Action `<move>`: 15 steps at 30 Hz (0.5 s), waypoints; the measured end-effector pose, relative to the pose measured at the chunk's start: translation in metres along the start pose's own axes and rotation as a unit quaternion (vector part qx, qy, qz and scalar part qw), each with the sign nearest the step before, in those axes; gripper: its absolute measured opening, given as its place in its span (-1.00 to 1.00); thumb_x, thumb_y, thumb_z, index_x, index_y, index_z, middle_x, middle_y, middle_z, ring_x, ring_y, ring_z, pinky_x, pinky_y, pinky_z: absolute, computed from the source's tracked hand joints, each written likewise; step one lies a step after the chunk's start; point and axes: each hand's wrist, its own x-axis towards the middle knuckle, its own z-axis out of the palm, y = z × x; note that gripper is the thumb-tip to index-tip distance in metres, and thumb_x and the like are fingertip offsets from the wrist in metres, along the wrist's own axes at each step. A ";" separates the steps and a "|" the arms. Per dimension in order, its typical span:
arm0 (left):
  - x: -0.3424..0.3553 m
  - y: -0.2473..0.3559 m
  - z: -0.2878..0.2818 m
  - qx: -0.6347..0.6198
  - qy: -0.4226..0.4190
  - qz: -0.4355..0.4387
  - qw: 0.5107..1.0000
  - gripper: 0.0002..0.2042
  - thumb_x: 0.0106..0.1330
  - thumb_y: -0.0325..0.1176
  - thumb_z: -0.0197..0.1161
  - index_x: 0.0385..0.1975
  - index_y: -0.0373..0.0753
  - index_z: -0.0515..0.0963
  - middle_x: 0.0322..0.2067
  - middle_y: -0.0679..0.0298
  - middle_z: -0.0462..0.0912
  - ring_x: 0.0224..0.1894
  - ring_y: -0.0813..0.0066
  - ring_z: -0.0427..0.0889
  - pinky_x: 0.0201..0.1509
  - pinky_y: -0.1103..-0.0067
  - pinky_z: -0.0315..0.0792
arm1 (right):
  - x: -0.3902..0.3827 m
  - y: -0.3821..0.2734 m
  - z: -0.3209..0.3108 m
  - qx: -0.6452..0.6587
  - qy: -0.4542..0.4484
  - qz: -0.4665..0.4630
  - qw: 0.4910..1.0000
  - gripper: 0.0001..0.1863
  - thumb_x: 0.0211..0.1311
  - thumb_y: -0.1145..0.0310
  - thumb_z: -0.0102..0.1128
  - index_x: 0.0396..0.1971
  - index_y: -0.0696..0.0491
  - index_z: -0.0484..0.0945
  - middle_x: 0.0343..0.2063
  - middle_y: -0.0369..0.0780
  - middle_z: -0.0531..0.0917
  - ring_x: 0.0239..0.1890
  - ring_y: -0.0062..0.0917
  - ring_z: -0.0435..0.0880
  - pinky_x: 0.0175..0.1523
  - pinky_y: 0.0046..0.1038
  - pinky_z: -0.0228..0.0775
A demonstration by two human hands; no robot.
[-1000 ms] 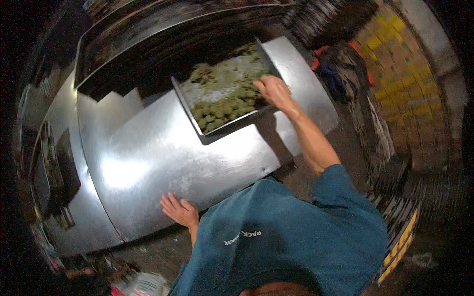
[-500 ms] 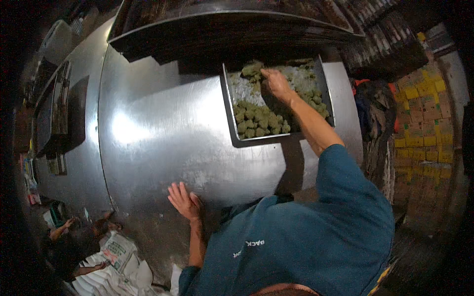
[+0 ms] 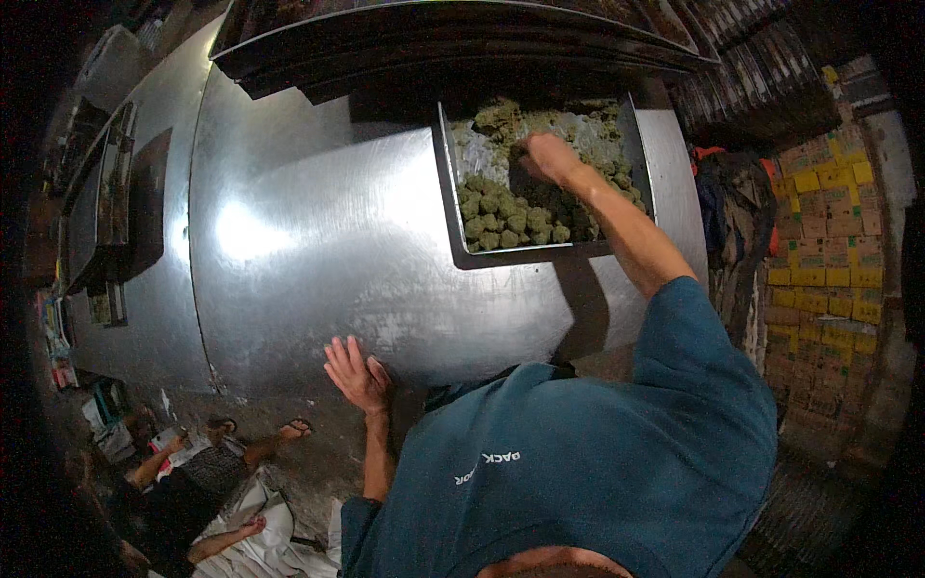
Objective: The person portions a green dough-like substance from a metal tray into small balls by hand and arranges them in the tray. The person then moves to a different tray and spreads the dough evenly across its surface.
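Head view: the tray (image 3: 520, 250) sits at one o'clock on the metal table (image 3: 299, 299), with small greenish lumps (image 3: 506, 217) toward its seven o'clock corner and a bigger clump (image 3: 498, 118) near eleven. The right hand (image 3: 553, 160) is over the tray's middle, fingers bunched narrow; I cannot tell whether they grip anything. The left hand (image 3: 360, 380), between seven and eight o'clock, lies wide at the table's near edge. Good handling probably wants a light pinch, fingertips low, so soft-looking lumps aren't crushed.
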 end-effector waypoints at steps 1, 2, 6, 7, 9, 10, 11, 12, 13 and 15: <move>0.000 0.000 0.000 0.002 0.002 0.001 1.000 -0.58 0.48 -0.21 -0.12 0.26 -0.15 0.40 0.33 0.04 0.31 0.40 -0.05 0.21 0.40 -0.03 0.04 | 0.003 -0.009 0.000 -0.025 0.036 -0.014 0.999 -0.63 0.26 0.26 0.17 -0.01 0.15 0.57 -0.24 0.08 0.62 -0.17 -0.09 0.62 -0.07 -0.10 0.48; 0.000 0.000 0.000 0.005 0.003 0.003 1.000 -0.58 0.47 -0.21 -0.12 0.26 -0.15 0.40 0.33 0.04 0.31 0.40 -0.05 0.20 0.40 -0.03 0.03 | 0.006 -0.020 0.002 -0.051 0.172 -0.081 0.981 -0.87 0.07 0.39 0.15 -0.55 0.12 0.58 -0.52 0.01 0.64 -0.39 -0.06 0.67 -0.24 -0.09 0.55; -0.001 0.002 0.000 -0.008 0.007 0.000 1.000 -0.57 0.46 -0.21 -0.13 0.26 -0.16 0.40 0.33 0.03 0.31 0.40 -0.08 0.20 0.40 -0.05 0.03 | 0.002 -0.018 -0.004 -0.093 0.076 -0.014 0.993 -0.83 -0.04 0.50 0.12 -0.41 0.18 0.62 -0.46 0.00 0.64 -0.29 -0.05 0.65 -0.19 -0.13 0.52; -0.001 0.002 0.000 -0.006 0.001 -0.001 1.000 -0.57 0.47 -0.20 -0.13 0.26 -0.16 0.40 0.33 0.03 0.31 0.40 -0.08 0.19 0.40 -0.05 0.02 | -0.003 -0.007 -0.006 -0.079 0.085 -0.002 0.993 -0.84 0.00 0.51 0.14 -0.41 0.21 0.65 -0.41 0.02 0.66 -0.28 -0.06 0.66 -0.21 -0.13 0.51; -0.002 0.002 0.000 0.005 -0.015 -0.015 1.000 -0.57 0.47 -0.19 -0.15 0.26 -0.16 0.40 0.33 0.03 0.30 0.40 -0.10 0.19 0.40 -0.05 0.01 | -0.013 0.018 -0.008 -0.069 0.132 -0.004 0.989 -0.80 0.06 0.50 0.18 -0.31 0.23 0.66 -0.34 0.04 0.68 -0.29 -0.06 0.66 -0.21 -0.13 0.50; -0.002 0.002 0.001 -0.003 0.006 -0.006 1.000 -0.57 0.47 -0.19 -0.15 0.26 -0.16 0.39 0.33 0.02 0.30 0.40 -0.09 0.19 0.41 -0.05 0.01 | -0.015 0.030 -0.007 -0.055 0.117 -0.010 0.992 -0.79 0.09 0.49 0.18 -0.29 0.22 0.66 -0.32 0.05 0.68 -0.29 -0.05 0.65 -0.21 -0.13 0.51; -0.003 0.001 0.001 -0.005 0.003 -0.008 1.000 -0.57 0.47 -0.19 -0.14 0.26 -0.16 0.39 0.34 0.02 0.29 0.40 -0.09 0.19 0.41 -0.04 0.00 | -0.018 0.041 -0.004 -0.048 0.103 0.010 0.993 -0.79 0.11 0.49 0.19 -0.27 0.22 0.66 -0.31 0.05 0.68 -0.29 -0.05 0.65 -0.20 -0.14 0.51; -0.003 0.001 0.002 -0.005 -0.004 -0.017 1.000 -0.56 0.47 -0.18 -0.14 0.26 -0.16 0.39 0.34 0.02 0.29 0.40 -0.09 0.18 0.41 -0.04 0.00 | -0.018 0.050 -0.001 -0.042 0.075 0.030 0.996 -0.79 0.13 0.48 0.19 -0.25 0.22 0.66 -0.29 0.06 0.68 -0.30 -0.05 0.65 -0.19 -0.14 0.51; -0.003 0.000 0.003 -0.005 -0.003 -0.011 1.000 -0.56 0.46 -0.19 -0.14 0.26 -0.15 0.39 0.34 0.03 0.29 0.41 -0.09 0.18 0.41 -0.04 -0.01 | -0.015 0.059 0.001 0.064 0.149 0.040 0.986 -0.80 0.14 0.49 0.18 -0.25 0.22 0.66 -0.29 0.06 0.68 -0.29 -0.04 0.65 -0.19 -0.14 0.51; -0.003 -0.003 0.004 -0.005 -0.002 -0.008 1.000 -0.57 0.45 -0.20 -0.12 0.26 -0.14 0.39 0.35 0.03 0.28 0.41 -0.08 0.18 0.42 -0.04 -0.01 | -0.005 0.071 0.006 0.213 0.237 0.055 0.946 -0.80 0.16 0.49 0.16 -0.26 0.22 0.66 -0.30 0.05 0.68 -0.30 -0.05 0.65 -0.20 -0.16 0.51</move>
